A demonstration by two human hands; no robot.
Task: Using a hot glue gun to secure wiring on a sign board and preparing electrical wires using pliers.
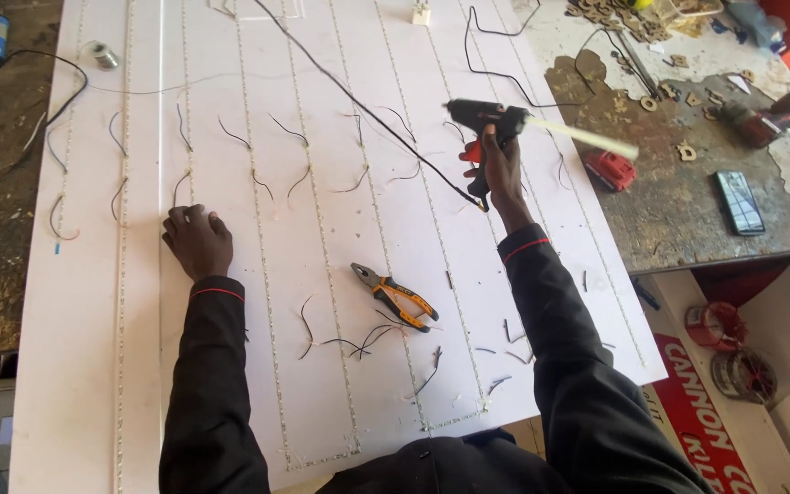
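- Black glue gun (486, 117) is gripped in right hand (497, 169), raised over far right of white board (93, 366); glue stick juts right
- Left hand (197, 240) is pressed flat on board, holding nothing
- Orange-handled pliers (395, 297) lie near, betw. arms; phone (740, 202) seen on bench at right

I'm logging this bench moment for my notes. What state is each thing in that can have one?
Glue gun: held up off the board, a glue stick poking out the back.
Right hand: closed around the glue gun's grip.
Left hand: pressed on the white board, holding nothing.
Pliers: lying on the board, untouched.
Phone: flat on the workbench, screen dark.
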